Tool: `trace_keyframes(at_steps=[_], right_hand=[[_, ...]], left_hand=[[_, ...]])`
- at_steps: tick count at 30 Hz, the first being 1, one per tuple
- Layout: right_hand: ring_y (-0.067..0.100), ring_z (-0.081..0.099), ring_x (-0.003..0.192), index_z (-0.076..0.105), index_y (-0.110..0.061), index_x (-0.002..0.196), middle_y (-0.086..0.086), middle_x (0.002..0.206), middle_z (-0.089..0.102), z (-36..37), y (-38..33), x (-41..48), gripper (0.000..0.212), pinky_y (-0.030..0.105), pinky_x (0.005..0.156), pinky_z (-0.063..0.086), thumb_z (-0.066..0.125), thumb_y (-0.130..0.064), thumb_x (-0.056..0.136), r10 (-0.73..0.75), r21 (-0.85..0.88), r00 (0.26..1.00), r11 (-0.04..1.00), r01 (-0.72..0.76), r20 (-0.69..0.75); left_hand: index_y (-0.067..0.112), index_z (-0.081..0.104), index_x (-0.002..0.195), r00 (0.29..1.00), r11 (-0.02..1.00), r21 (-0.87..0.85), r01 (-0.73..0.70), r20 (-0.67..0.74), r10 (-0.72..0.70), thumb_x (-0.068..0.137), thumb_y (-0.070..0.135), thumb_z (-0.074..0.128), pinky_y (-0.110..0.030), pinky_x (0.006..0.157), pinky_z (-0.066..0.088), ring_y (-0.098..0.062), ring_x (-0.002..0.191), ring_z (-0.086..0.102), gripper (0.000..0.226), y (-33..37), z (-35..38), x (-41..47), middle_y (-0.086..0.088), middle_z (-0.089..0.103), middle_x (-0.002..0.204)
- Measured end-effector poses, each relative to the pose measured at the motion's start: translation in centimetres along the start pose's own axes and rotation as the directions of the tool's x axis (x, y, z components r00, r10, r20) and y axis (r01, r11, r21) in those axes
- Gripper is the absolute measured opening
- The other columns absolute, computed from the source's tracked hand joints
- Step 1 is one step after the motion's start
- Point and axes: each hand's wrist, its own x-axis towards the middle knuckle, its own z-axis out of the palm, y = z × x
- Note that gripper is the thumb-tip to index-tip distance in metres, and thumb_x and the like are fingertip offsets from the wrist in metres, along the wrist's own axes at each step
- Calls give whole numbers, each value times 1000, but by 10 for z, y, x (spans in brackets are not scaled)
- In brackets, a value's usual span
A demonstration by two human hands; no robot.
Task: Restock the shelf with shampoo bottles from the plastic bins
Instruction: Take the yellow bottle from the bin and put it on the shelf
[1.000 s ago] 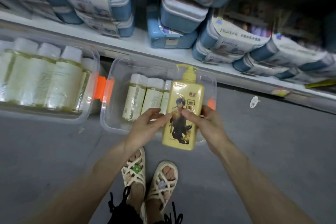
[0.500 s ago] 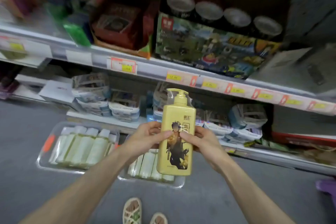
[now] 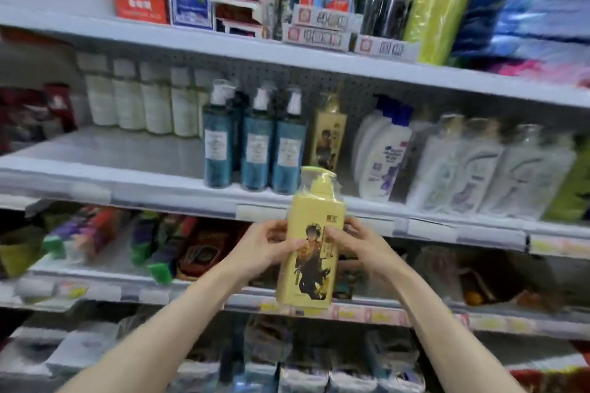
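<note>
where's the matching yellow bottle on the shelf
Head view, middle shelf just right of centre: the yellow bottle stands between the blue pump bottles on its left and the white bottles on its right.

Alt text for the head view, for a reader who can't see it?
The left hand and right hand hold a yellow bottle upright before a shelf. On it stand three blue bottles, a matching bottle and white bottles.

Shampoo bottle (image 3: 311, 252) between left hand (image 3: 265, 249) and right hand (image 3: 360, 247), before the shelf (image 3: 127, 175), below a matching bottle (image 3: 330, 134).
</note>
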Motion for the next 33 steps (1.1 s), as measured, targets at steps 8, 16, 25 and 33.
trace_keyframes(at_steps=[8,16,25,33], right_hand=[[18,67,99,56,-10,119,7,115,66,-16,-60,19,33,35,72,59,66,-17,89,-165,65,975,982,176,-150],[15,63,103,55,-18,115,1,112,65,-34,-85,52,28,26,70,56,66,-19,89,-305,-10,917,950,313,-257],[17,62,107,54,-15,118,1,112,65,-60,-70,98,33,40,91,53,67,-17,88,-375,-44,888,925,378,-267],[20,60,110,54,-14,115,4,117,63,-65,-58,133,28,45,97,50,65,-20,90,-308,-49,927,951,305,-213]], left_hand=[[25,58,113,980,973,117,-197,-6,200,84,28,71,-34,93,50,-12,106,61,32,58,-10,43,5,65,109],[28,54,128,958,958,145,-246,-110,263,91,33,62,-32,92,49,-5,103,57,37,74,-2,85,12,60,110],[24,38,145,975,987,10,-160,-153,160,100,31,46,-36,106,41,-12,119,52,47,59,24,117,5,56,127],[24,32,148,980,994,-89,-65,-194,47,99,40,45,-39,114,33,-15,134,42,54,46,30,143,2,42,149]])
